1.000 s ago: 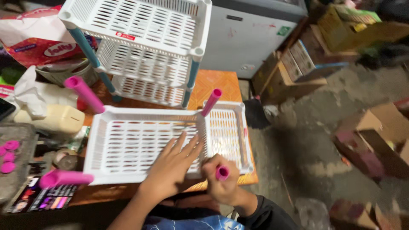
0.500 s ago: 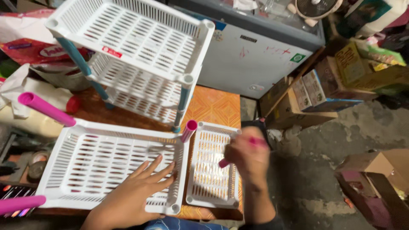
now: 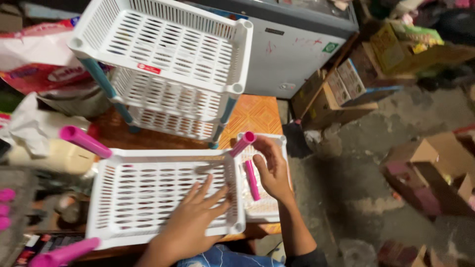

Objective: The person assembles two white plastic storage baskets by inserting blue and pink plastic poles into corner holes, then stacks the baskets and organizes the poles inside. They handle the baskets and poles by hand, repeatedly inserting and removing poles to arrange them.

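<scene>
While the left hand [image 3: 190, 225] is pressing flat, fingers apart, on the white tray [image 3: 163, 195] at lower centre, the right hand [image 3: 272, 170] is gripping a pink tube [image 3: 252, 180]; keeping it vertical over the corner socket seems wise.

Beyond the work we see an assembled white slatted rack [image 3: 168, 54] with blue legs standing on the wooden surface [image 3: 255, 114]. Behind it sits a grey chest freezer [image 3: 292, 54]. Cardboard boxes [image 3: 341, 86] lie on the dirty floor [image 3: 391, 123] to the right, and a red-and-white bag [image 3: 37, 66] rests at far left.
</scene>
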